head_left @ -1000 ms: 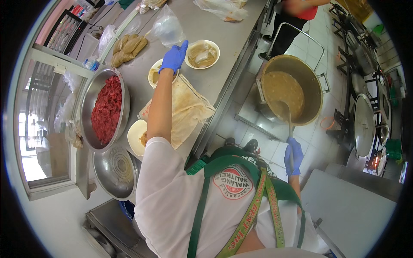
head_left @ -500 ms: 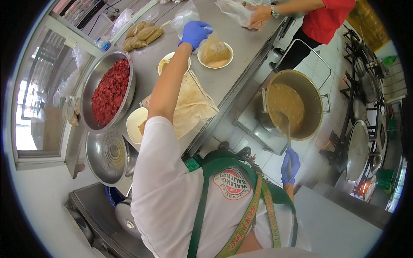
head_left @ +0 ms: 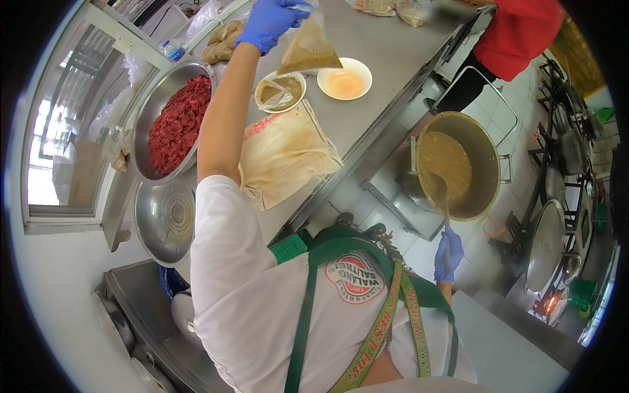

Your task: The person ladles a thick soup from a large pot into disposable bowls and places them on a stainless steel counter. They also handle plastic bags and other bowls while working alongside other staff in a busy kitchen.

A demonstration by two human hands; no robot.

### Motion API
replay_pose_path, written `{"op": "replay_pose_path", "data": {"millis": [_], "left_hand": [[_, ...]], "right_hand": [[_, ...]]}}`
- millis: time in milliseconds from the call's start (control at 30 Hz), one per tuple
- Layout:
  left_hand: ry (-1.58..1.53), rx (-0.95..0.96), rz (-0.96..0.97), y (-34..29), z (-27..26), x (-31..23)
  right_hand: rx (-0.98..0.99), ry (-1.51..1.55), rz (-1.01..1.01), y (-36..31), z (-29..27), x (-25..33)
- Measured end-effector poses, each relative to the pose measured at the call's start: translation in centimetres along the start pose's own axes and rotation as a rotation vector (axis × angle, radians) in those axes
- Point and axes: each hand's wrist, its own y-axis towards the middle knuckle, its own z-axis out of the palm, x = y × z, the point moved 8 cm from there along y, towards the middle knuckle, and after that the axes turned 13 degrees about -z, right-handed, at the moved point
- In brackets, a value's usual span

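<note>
My left hand (head_left: 268, 23), in a blue glove, is raised over the steel counter (head_left: 386, 98) and grips the top of a clear plastic bag (head_left: 308, 54) filled with brown sauce. The bag hangs above a white bowl (head_left: 344, 80) that holds only a thin orange film. Beside it a second bowl (head_left: 278, 92) holds another bag of sauce. My right hand (head_left: 449, 252), also gloved, grips the handle of a ladle (head_left: 438, 193) whose scoop dips into a large pot (head_left: 485, 150) of brown sauce standing low beside the counter.
A stack of flat brown-stained plastic bags (head_left: 285, 154) lies on the counter near me. At the left a steel bowl of red minced meat (head_left: 173, 121) sits above an empty steel bowl (head_left: 164, 216). A person in red (head_left: 524, 29) stands at the counter's far end.
My left hand has lifted the filled bag out of the white bowl, which now holds no bag. My right hand stays on the ladle handle.
</note>
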Motion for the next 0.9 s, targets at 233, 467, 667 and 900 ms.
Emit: {"op": "replay_pose_path", "data": {"millis": [233,467,667,900], "left_hand": [[0.09,0.035,-0.103,-2.0,3.1,0.2],[0.105,0.057,-0.117,-0.6,7.9,2.1],[0.337,-0.019,-0.054,1.1,10.4,10.3],[-0.025,0.272,-0.244,1.2,12.6,14.2]], "right_hand": [[0.001,0.018,0.052,0.1,0.3,-1.1],[-0.012,-0.017,0.05,-0.1,0.2,-1.7],[-0.011,-0.047,-0.038,0.0,0.3,-0.9],[0.1,0.007,0.436,-1.9,1.7,-3.7]]}}
